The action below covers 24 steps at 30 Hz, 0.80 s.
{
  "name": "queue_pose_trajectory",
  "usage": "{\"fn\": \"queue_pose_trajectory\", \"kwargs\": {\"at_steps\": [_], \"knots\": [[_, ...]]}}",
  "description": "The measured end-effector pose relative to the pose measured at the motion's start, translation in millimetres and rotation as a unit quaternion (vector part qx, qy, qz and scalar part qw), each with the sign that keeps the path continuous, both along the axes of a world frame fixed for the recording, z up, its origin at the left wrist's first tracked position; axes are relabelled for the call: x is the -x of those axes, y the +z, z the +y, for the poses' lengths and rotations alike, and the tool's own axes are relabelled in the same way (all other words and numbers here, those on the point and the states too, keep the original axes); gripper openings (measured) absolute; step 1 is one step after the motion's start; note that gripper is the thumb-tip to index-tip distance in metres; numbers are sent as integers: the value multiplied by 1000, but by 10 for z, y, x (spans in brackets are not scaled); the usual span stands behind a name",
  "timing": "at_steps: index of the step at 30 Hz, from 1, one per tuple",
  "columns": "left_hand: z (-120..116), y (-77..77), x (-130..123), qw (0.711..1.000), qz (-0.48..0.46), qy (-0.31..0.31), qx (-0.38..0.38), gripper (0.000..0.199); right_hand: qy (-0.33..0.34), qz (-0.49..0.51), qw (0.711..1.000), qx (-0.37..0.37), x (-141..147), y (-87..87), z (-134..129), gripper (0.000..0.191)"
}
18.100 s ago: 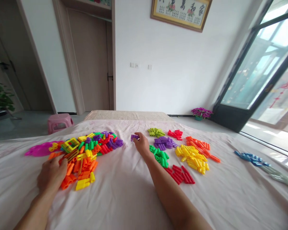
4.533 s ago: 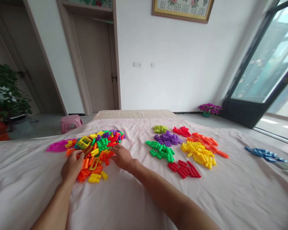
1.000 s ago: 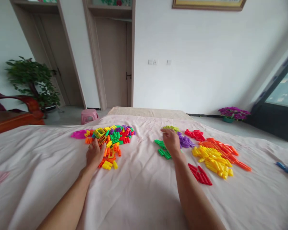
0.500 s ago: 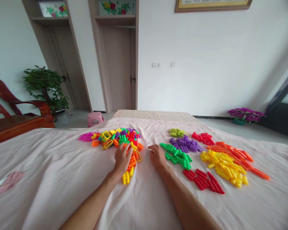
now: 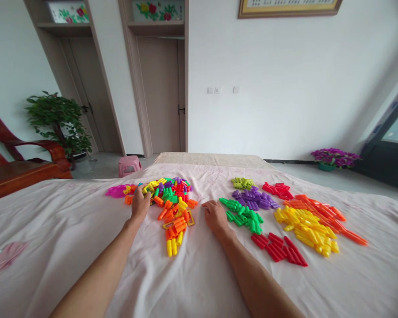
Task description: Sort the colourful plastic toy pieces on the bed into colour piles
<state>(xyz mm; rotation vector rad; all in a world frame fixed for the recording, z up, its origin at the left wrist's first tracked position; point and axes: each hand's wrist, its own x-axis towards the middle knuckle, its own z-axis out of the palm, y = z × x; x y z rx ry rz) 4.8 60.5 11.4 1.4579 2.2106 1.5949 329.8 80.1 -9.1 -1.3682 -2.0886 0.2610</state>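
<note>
At the left edge of a mixed pile of plastic building pieces [image 5: 168, 194], my left hand [image 5: 140, 204] has its fingers closed on a yellow frame-shaped piece [image 5: 149, 187]; the hand partly covers it. Orange pieces [image 5: 178, 226] and yellow tube pieces [image 5: 171, 247] lie at the pile's near end. My right hand [image 5: 216, 216] rests on the cloth between this pile and the green pieces [image 5: 247, 219], holding nothing, with its fingers loosely bent and apart.
Colour groups lie to the right: purple [image 5: 255, 198], olive green [image 5: 243, 183], yellow [image 5: 308, 229], orange-red [image 5: 331, 218] and red [image 5: 278, 248]. A magenta piece [image 5: 116, 191] lies left of the pile. The bedsheet [image 5: 199, 274] is wrinkled. Beyond are a pink stool [image 5: 129, 165] and a wooden chair [image 5: 26, 165].
My left hand has moved left from the orange pieces to the yellow frame-shaped piece and closed on it. The orange pieces it covered are now exposed. My right hand stays nearly in place.
</note>
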Motion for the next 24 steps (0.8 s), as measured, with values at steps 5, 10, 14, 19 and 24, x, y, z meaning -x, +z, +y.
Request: {"fn": "queue_pose_trajectory", "kwargs": {"at_steps": [5, 10, 14, 19, 24], "knots": [[-265, -118, -379, 996, 17, -82, -31, 36, 9, -48, 999, 11, 15, 39, -32, 33], [-514, -117, -470, 992, 46, -115, -18, 39, 7, -51, 999, 12, 2, 25, -20, 37], [-656, -167, -255, 996, 81, 3, 29, 47, -9, -67, 998, 16, -3, 25, -21, 37], [-771, -318, -91, 977, 145, 79, 136, 56, -14, -81, 996, 17, 11, 42, -60, 36], [-758, -355, -120, 956, 209, 74, 190, 51, -7, -88, 996, 7, 20, 66, -110, 36]]}}
